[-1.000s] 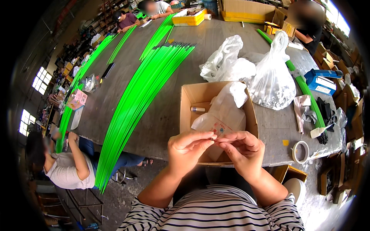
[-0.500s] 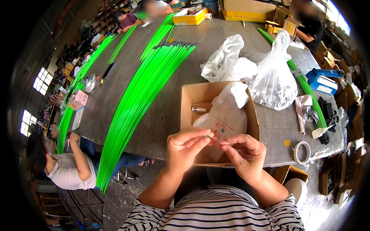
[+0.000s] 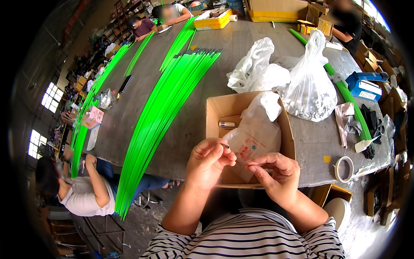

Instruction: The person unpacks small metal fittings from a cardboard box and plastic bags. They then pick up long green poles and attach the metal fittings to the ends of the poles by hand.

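Note:
My left hand point(image 3: 206, 163) pinches a small dark cylindrical piece point(image 3: 225, 146) between thumb and fingertips, above the front of an open cardboard box point(image 3: 214, 113). A short gap to its right, my right hand point(image 3: 277, 173) has thumb and forefinger brought together; whatever is in that pinch is too small to make out. Beneath both hands, a translucent plastic bag point(image 3: 258, 131) with red print lies inside the box. A small white-and-dark cylinder point(image 3: 227, 124) rests by the box's left inner wall.
Long bright green rods point(image 3: 161, 116) with dark tips lie bundled left of the box. Behind it stand a bag of small metallic parts point(image 3: 311, 97) and white plastic bags point(image 3: 257, 69). A tape roll point(image 3: 343, 169) and blue tool point(image 3: 365, 86) lie right. Co-workers sit around the table.
My left hand has drawn back from the right and turned, so the small dark piece now shows at its fingertips. The right hand stays pinched. The whole view has shifted slightly.

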Tool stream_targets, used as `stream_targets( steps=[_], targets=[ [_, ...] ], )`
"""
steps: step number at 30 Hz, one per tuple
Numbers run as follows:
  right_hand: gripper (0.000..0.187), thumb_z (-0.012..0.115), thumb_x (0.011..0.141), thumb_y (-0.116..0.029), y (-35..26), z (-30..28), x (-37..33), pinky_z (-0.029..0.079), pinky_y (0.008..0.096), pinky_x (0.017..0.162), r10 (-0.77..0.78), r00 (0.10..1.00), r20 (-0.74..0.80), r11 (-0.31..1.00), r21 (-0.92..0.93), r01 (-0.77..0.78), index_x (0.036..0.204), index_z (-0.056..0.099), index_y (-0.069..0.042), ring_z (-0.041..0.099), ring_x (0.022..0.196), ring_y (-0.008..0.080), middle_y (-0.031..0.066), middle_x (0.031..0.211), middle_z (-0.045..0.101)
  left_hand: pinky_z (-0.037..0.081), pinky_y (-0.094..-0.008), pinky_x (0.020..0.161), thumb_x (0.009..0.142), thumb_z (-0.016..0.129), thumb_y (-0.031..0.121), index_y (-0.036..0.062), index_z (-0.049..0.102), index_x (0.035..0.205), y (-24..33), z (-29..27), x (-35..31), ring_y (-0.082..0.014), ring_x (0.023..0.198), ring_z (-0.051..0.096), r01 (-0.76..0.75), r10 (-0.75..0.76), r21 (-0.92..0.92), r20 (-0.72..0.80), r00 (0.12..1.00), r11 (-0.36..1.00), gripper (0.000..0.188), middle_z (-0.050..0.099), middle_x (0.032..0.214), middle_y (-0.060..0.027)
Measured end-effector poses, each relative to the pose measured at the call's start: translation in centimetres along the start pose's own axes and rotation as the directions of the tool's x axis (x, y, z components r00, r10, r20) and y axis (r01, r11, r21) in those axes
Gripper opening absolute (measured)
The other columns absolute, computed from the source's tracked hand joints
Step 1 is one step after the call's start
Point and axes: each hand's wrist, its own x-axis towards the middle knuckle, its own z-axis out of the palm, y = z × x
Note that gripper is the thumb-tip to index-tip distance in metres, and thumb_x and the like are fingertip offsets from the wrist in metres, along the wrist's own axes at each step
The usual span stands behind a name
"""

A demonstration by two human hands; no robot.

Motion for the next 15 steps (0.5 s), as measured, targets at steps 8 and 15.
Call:
stream_targets(
  steps=[8, 15],
  targets=[
    [0.012, 0.063, 0.078, 0.009, -0.3, -0.6, 0.0, 0.054, 0.0257, 0.073, 0.034, 0.992, 0.122, 0.996, -0.090, -0.023, 0.089, 0.059, 0.005, 0.066, 0.081, 0.0157, 0.0115, 0.085, 0.066, 0.053, -0.0334, 0.068, 0.088, 0.056, 0.006, 0.0014, 0.061, 0.099, 0.0, 0.0, 0.1, -0.0221, 0.079, 0.063, 0.027, -0.027, -0.028, 0.000, 1.000, 0.999, 0.013, 0.063, 0.087, -0.0109],
    [0.011, 0.069, 0.075, 0.000, -0.4, 0.0, 0.7, 0.049, 0.0213, 0.055, 0.009, 1.000, 0.029, 0.984, -0.177, -0.004, 0.085, 0.065, 0.000, 0.062, 0.063, 0.0115, 0.0075, 0.077, 0.065, 0.054, -0.0304, 0.073, 0.083, 0.059, -0.005, -0.0030, 0.061, 0.092, -0.2, 1.5, -0.6, -0.0182, 0.085, 0.062, -0.095, 0.101, 0.367, 0.003, 0.995, 0.925, 0.010, 0.062, 0.091, -0.0108]
  ],
)
